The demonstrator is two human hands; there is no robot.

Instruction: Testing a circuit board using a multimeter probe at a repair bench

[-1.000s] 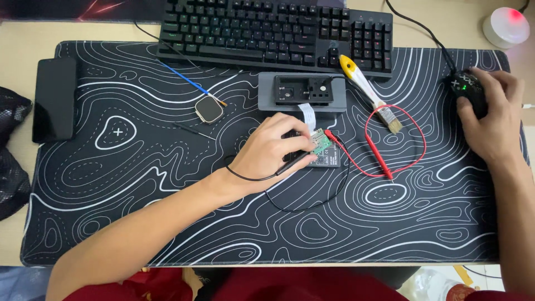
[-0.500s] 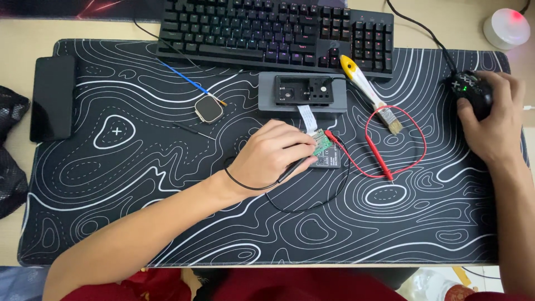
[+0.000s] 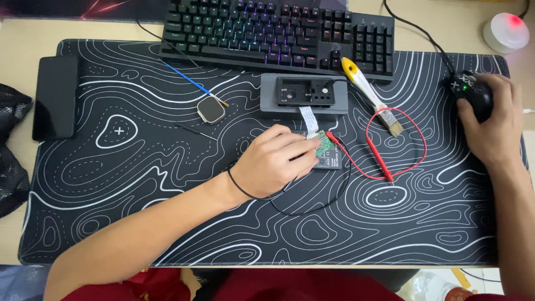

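Fingers: left hand (image 3: pixel 276 161) pinching green circuit board (image 3: pixel 323 147) | right hand (image 3: pixel 493 125) cupped over mouse (image 3: pixel 473 92) | tip: steady board, spare ribbon cable (image 3: pixel 307 117).

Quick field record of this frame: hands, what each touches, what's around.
left hand: fingers on a small green board
right hand: on black mouse
board link: white ribbon cable to grey box
probes: red lead, black lead at board
surface: patterned black mat
nearby: keyboard, brush, watch body, phone
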